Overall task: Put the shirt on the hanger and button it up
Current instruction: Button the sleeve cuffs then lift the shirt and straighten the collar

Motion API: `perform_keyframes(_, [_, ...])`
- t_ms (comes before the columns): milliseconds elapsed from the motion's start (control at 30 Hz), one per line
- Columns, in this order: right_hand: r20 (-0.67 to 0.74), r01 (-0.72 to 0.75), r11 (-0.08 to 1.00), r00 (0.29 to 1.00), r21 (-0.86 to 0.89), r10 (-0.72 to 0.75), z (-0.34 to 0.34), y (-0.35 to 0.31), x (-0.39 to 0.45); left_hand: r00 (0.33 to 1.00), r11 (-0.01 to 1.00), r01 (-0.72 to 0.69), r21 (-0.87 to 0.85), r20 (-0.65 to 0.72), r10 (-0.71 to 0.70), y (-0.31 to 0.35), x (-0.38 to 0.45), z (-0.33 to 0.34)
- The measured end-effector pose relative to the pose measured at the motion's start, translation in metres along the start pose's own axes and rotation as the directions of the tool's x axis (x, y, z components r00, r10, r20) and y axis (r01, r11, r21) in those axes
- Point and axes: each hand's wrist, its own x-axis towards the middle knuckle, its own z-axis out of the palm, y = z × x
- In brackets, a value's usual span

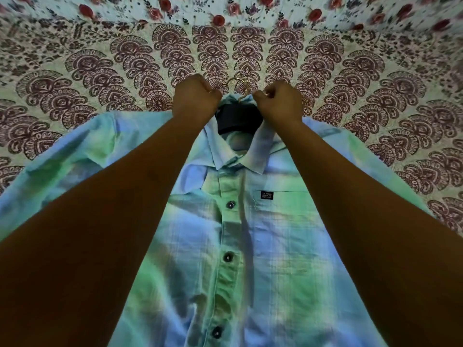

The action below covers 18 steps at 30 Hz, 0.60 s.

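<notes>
Both hands, left (pixel 196 97) and right (pixel 278 101), grip the shirt (pixel 263 246) collar closed-fisted, hiding most of the hanger (pixel 236 82).

Both arms outstretched, left hand (pixel 196 96) fisted, right hand (pixel 279 102) fisted

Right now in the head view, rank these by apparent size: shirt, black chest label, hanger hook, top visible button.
1. Shirt, by far largest.
2. Hanger hook, only partly visible.
3. Black chest label.
4. Top visible button.
Hook versus label is unsure.

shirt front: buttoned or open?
Buttoned below the collar: three dark buttons sit fastened down the shirt placket. Top collar button: cannot tell, both hands work there.
</notes>
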Motion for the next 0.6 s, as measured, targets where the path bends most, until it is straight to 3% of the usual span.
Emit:
perform_keyframes(167, [0.184, 0.076, 0.994, 0.981, -0.075, -0.061, 0.005, 0.002, 0.030, 0.968, 0.975, -0.190, 0.112, 0.186, 0.168, -0.002, 0.024, 0.012])
perform_keyframes(267, [0.227, 0.250, 0.966, 0.946, -0.066, -0.230, -0.018, 0.008, 0.035, 0.962, 0.976, -0.206, 0.065, 0.195, 0.190, -0.011, 0.036, 0.002])
perform_keyframes(367, [0.245, 0.366, 0.902, 0.919, -0.231, -0.310, -0.023, 0.010, 0.040, 0.965, 0.966, -0.221, 0.137, 0.176, 0.195, -0.013, 0.044, -0.001])
perform_keyframes(467, [0.286, 0.358, 0.858, 0.922, -0.369, -0.261, -0.010, 0.009, 0.034, 0.947, 0.945, -0.254, 0.207, 0.251, 0.200, -0.011, 0.039, 0.007])
perform_keyframes(600, [0.238, 0.346, 0.886, 0.930, -0.308, -0.280, -0.014, 0.014, 0.028, 0.937, 0.936, -0.301, 0.182, 0.240, 0.254, -0.018, 0.034, 0.002])
